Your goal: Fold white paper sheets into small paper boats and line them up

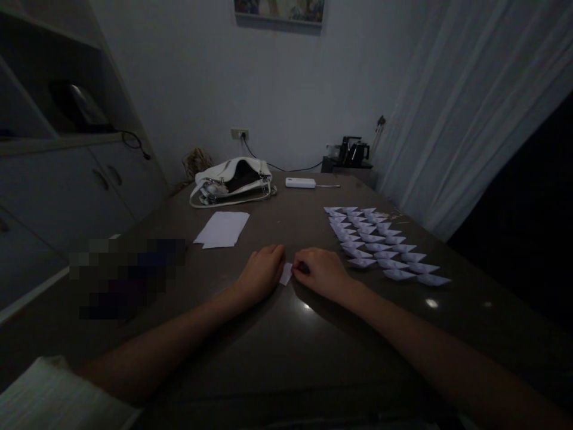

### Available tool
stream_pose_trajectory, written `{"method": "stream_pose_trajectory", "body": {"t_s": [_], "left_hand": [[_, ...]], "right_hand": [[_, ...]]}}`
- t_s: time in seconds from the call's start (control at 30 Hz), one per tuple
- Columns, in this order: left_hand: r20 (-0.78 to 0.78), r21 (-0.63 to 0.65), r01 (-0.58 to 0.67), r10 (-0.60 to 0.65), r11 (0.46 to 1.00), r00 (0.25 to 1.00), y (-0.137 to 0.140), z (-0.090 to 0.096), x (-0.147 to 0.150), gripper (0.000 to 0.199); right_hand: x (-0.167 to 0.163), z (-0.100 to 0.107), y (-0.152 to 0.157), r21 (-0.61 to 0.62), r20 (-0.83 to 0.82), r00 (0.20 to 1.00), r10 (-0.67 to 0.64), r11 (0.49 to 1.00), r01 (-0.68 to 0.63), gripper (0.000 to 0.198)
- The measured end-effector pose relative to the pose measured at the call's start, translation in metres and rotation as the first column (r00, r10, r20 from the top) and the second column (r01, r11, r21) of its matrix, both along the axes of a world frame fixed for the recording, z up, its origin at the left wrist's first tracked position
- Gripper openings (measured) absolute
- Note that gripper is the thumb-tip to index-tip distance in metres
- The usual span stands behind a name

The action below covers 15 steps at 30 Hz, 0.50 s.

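While your two hands rest together on the dark glossy tabletop [286, 346], a small folded piece of white paper [285, 273] sits pinched between them near the table's middle. Your left hand [262, 273] curls loosely with its fingertips pressing the paper's left edge, and your right hand [323, 272] grips the right edge with bent fingers. Just to your right lie rows of small folded white paper boats [380, 242], apart from your hand. Ahead on your left sits a stack of flat white paper sheets [222, 229], beyond it a white handbag [233, 179] and a white rectangular power bank [300, 183].
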<state>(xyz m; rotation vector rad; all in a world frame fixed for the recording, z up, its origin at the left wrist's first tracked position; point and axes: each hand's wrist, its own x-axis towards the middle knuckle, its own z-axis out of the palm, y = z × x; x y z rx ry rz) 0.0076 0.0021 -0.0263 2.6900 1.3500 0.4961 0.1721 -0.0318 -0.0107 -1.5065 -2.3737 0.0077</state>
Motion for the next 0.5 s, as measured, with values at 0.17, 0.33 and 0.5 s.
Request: {"method": "stream_pose_trajectory", "body": {"t_s": [0.17,0.33,0.5], "left_hand": [[0.014,-0.008,0.007,-0.007,1.000,1.000,0.000,0.000,0.000,0.013],[0.028,-0.013,0.003,-0.003,1.000,1.000,0.001,-0.002,0.000,0.013],[0.018,-0.005,0.009,-0.009,1.000,1.000,0.001,-0.001,-0.001,0.013]], "right_hand": [[0.001,0.000,0.004,-0.005,0.038,0.994,-0.104,0.995,0.104,0.009],[0.009,0.000,0.013,0.045,0.054,0.975,-0.215,0.976,0.213,0.010],[0.007,-0.001,0.010,0.043,-0.021,0.995,-0.094,0.995,0.095,0.006]]}}
